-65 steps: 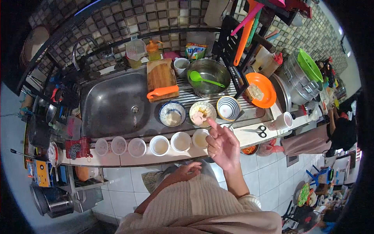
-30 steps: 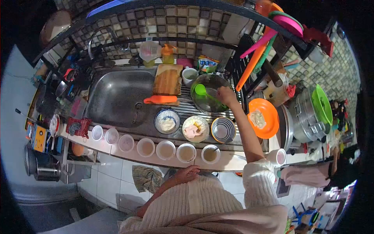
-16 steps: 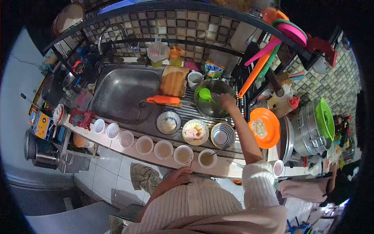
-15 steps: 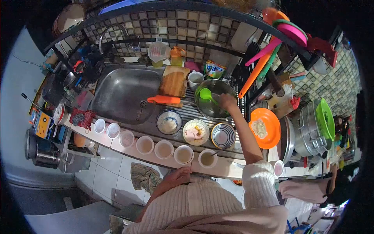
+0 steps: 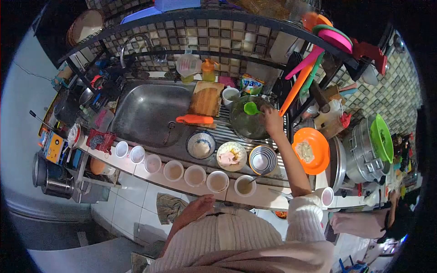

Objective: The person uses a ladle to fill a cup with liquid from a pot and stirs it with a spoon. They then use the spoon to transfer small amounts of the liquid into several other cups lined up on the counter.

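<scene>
My right hand (image 5: 271,122) is closed on the handle of a bright green ladle (image 5: 251,108). The ladle's bowl is over the wide metal pot (image 5: 237,128), which stands on the ribbed drainboard. Below my right forearm, a white cup (image 5: 245,193) with a spoon in it sits on the counter edge. My left hand (image 5: 200,205) rests low in front of that edge, fingers stretched out and holding nothing. Nearest to it are a filled white cup (image 5: 217,189) and more cups in a row to the left. A striped bowl (image 5: 261,167) lies between pot and row.
Left of the pot are a cutting board (image 5: 205,98), an orange-handled utensil (image 5: 195,119) and the steel sink (image 5: 150,107). A plate of food (image 5: 231,163) and a patterned bowl (image 5: 200,151) sit in front. An orange plate (image 5: 322,159) and steamer pot (image 5: 362,154) stand right.
My right hand has lifted the green ladle slightly and shifted it within the pot's opening. My left hand has drawn a little back from the counter edge. The view has shifted slightly.
</scene>
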Demonstrator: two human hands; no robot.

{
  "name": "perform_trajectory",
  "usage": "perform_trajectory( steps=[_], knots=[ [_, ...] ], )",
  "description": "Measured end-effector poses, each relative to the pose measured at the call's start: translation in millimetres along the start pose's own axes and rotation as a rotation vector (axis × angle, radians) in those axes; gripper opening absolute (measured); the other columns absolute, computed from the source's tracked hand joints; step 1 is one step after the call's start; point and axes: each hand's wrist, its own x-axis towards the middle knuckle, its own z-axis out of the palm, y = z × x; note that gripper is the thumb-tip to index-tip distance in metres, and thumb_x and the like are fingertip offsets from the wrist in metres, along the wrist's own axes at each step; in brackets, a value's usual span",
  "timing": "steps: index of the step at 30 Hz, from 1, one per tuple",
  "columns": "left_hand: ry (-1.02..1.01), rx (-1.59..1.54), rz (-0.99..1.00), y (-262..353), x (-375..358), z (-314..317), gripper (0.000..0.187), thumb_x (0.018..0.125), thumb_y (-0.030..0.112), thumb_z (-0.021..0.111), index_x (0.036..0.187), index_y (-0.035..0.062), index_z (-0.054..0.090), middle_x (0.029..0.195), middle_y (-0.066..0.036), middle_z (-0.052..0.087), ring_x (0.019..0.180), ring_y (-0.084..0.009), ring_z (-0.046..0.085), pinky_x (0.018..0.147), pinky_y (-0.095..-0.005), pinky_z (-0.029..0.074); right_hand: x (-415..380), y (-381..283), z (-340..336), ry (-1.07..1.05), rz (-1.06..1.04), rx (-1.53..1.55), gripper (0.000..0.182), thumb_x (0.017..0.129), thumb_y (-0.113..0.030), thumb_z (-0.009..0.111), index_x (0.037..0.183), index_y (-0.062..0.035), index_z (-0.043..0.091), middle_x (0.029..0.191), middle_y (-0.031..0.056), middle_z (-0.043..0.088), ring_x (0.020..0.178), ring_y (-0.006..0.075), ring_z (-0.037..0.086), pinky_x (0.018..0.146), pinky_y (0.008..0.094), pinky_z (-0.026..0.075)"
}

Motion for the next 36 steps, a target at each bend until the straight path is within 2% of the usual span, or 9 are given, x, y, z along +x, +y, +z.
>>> perform_trajectory(
  steps=[5,8,12,17,24,27,32,34,36],
  knots=[
    [0.041,0.07,0.003,-12.0,-2.8,-18.2,0.038,0.088,0.018,0.052,0.121,0.0042,0.041,0.112,-0.009,0.053,0.102,-0.0151,0.05,0.089,-0.027,0.039,-3.2,-7.7,-28.0,-0.05,0.201,0.335,0.016,0.071,-0.009,0.06,0.086,-0.0055,0.058,0.077,0.0154,0.059,0.07,0.033,0.057,0.061,0.0402,0.045],
    [0.055,0.024,0.067,-3.9,-6.1,-22.4,0.032,0.089,0.022,0.05,0.115,0.0042,0.048,0.108,-0.008,0.055,0.098,-0.0152,0.052,0.086,-0.0261,0.04,-4.9,-18.8,-46.4,-0.061,0.247,0.247,0.011,0.07,-0.004,0.06,0.081,-0.0041,0.059,0.073,0.016,0.059,0.07,0.0333,0.058,0.06,0.0395,0.044],
    [-0.095,0.323,-0.16,14.4,-8.1,-32.0,0.032,0.089,0.029,0.047,0.105,0.0028,0.054,0.1,-0.008,0.058,0.094,-0.0148,0.054,0.082,-0.0263,0.042,-20.3,-24.6,-56.1,-0.126,0.05,0.029,0.014,0.079,-0.015,0.054,0.089,-0.0059,0.052,0.057,0.0164,0.056,0.056,0.0358,0.058,0.049,0.0434,0.047],
    [-0.133,0.356,-0.113,-0.6,-6.9,-36.0,0.029,0.089,0.027,0.047,0.102,0.0018,0.055,0.097,-0.01,0.059,0.092,-0.017,0.055,0.081,-0.0287,0.042,-30.1,-26.7,-51.8,-0.34,0.136,-0.255,0.02,0.08,-0.02,0.052,0.097,-0.0102,0.053,0.064,0.0153,0.059,0.056,0.0331,0.06,0.049,0.0439,0.049],
    [-0.149,0.45,0.05,-26.5,-2.0,-43.3,0.029,0.087,0.024,0.049,0.105,0.002,0.054,0.099,-0.012,0.058,0.092,-0.021,0.056,0.082,-0.0314,0.042,-45.2,-46.4,-82.6,0.181,0.255,-0.139,0.009,0.078,-0.013,0.057,0.085,-0.0076,0.056,0.077,0.0113,0.051,0.069,0.0315,0.053,0.059,0.0412,0.043],
    [-0.212,0.515,0.155,-31.7,0.4,-44.6,0.032,0.085,0.025,0.053,0.106,0.0022,0.055,0.097,-0.011,0.059,0.09,-0.0218,0.057,0.081,-0.0317,0.043,-68.8,-60.5,-107.3,0.076,0.529,-0.013,0.007,0.078,-0.011,0.056,0.082,-0.0053,0.055,0.076,0.012,0.051,0.069,0.0303,0.053,0.059,0.039,0.043],
    [-0.239,0.611,0.212,-13.8,2.1,-33.2,0.033,0.081,0.029,0.058,0.1,0.0021,0.059,0.093,-0.01,0.061,0.085,-0.0212,0.058,0.08,-0.0306,0.044,-135.3,-61.6,-123.5,0.146,0.542,0.176,0.009,0.076,-0.009,0.059,0.077,-0.0014,0.054,0.072,0.0128,0.051,0.064,0.0279,0.052,0.058,0.038,0.04],
    [-0.264,0.535,-0.093,12.1,2.6,-21.1,0.033,0.08,0.03,0.059,0.097,0.0026,0.061,0.093,-0.01,0.061,0.085,-0.021,0.058,0.078,-0.0305,0.044,-158.4,-66.6,-144.0,-0.045,0.65,0.172,0.013,0.076,-0.011,0.061,0.079,-0.0002,0.054,0.073,0.0134,0.052,0.065,0.0274,0.052,0.06,0.0369,0.041],
    [-0.265,0.477,-0.062,0.0,8.7,-17.1,0.033,0.08,0.031,0.059,0.097,0.0026,0.061,0.093,-0.011,0.061,0.085,-0.0211,0.058,0.077,-0.0308,0.044,-178.7,-68.4,-170.7,0.006,0.713,0.153,0.014,0.076,-0.012,0.06,0.084,-0.0008,0.056,0.075,0.0121,0.052,0.067,0.0274,0.053,0.061,0.0373,0.041]
  ],
)
